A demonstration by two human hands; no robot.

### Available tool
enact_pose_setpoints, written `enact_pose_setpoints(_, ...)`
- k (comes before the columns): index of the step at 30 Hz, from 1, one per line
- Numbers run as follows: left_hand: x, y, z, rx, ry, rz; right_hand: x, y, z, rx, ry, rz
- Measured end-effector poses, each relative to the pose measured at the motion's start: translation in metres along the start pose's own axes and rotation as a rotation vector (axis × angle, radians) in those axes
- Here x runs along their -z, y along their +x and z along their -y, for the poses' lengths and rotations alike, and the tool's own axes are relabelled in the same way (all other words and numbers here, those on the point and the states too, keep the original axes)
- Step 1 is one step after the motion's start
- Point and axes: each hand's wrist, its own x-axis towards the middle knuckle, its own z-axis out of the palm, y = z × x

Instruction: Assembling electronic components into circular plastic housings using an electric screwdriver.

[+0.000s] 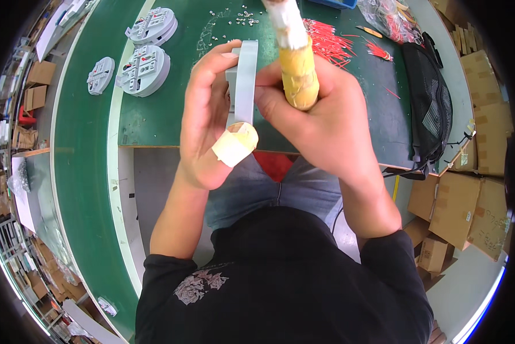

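Observation:
My left hand [197, 117] is closed on a light grey plastic housing [246, 80], tilted up so that mostly its smooth rim shows. Beige tape wraps the left thumb. In my right hand [338, 123] is a stick-like tool [299, 74], its handle bound in yellow tape and its upper part white. Its working end is hidden. The right fingertips are close to the housing's right side; whether they touch it I cannot tell. Similar round grey housings with small coloured parts, one at the back [154, 26] and another nearer [144, 70], lie to the left.
Loose small metal parts [245, 18] are scattered at the back of the green table [154, 123]. Red wires [329, 43], a clear bag [386, 20] and a black mesh bag [429, 109] lie to the right. A green conveyor-like strip [85, 172] runs along the left; cardboard boxes [455, 200] stand right.

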Motion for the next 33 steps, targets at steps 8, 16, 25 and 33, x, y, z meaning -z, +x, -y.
enact_pose_setpoints(8,-0.001,-0.003,-0.002,0.086,-0.134,0.066,0.001,0.004,-0.002,-0.105,0.149,-0.060)
enact_pose_setpoints(16,-0.019,-0.008,-0.011,0.166,-0.513,-0.118,-0.013,-0.012,-0.006,0.251,-0.205,-0.204)
enact_pose_setpoints(25,-0.016,-0.013,-0.008,0.154,-0.553,-0.132,-0.024,-0.009,-0.014,0.447,-0.254,-0.277)
enact_pose_setpoints(33,-0.021,-0.013,-0.011,0.181,-0.600,-0.134,-0.026,-0.010,-0.021,0.455,-0.260,-0.270)
